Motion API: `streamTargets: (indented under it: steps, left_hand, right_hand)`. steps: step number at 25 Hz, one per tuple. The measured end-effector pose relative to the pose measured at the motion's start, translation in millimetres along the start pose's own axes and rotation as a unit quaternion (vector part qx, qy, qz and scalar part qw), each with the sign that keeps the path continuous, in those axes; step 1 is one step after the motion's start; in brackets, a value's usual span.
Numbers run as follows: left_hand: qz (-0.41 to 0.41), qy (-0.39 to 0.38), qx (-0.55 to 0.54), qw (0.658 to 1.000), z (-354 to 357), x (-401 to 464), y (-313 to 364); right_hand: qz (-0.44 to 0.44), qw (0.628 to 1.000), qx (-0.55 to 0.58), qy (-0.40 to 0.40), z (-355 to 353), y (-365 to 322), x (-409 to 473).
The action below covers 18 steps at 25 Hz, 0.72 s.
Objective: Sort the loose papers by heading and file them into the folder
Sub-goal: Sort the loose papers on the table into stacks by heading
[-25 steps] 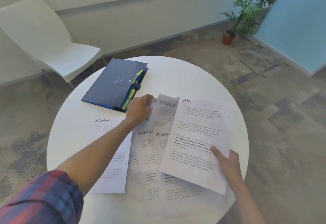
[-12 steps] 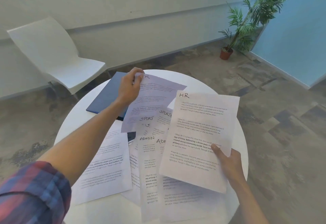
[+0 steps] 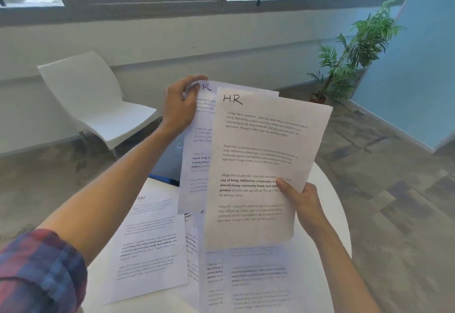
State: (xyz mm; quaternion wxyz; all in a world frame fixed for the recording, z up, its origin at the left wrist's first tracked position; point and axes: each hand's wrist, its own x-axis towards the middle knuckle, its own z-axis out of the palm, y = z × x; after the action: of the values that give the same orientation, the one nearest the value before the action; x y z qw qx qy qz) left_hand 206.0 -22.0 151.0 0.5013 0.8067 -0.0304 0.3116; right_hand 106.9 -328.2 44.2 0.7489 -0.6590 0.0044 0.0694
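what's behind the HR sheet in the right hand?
Behind the HR sheet, gripped by the right hand, is a second sheet pinched by the left hand. Only its left strip and an "R" show; the rest is covered. A blue folder peeks out behind.

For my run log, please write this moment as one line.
left hand: holds second sheet | right hand: holds HR sheet | both lifted | folder: mostly hidden

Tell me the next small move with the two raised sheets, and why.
Probably slide the sheet pinched by the left hand behind the HR sheet in the right hand, squaring them into one pile. The rear sheet shows a heading ending in R, likely HR too, and already overlaps it, above the loose papers on the table.
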Motion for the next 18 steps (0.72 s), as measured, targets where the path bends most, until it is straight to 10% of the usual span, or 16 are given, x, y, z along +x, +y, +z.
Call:
streamTargets:
  steps: [13, 18]
  left_hand:
    - [-0.089, -0.054, -0.211, 0.972, -25.4, -29.4, 33.1]
    - [-0.243, -0.185, -0.336, 0.891, -38.2, -75.9, 20.1]
  right_hand:
    - [0.012, 0.999, 0.013, -0.032, 40.4, -18.8, 3.2]
    - [0.016, 1.000, 0.013, 0.008, 36.6, -13.9, -2.3]
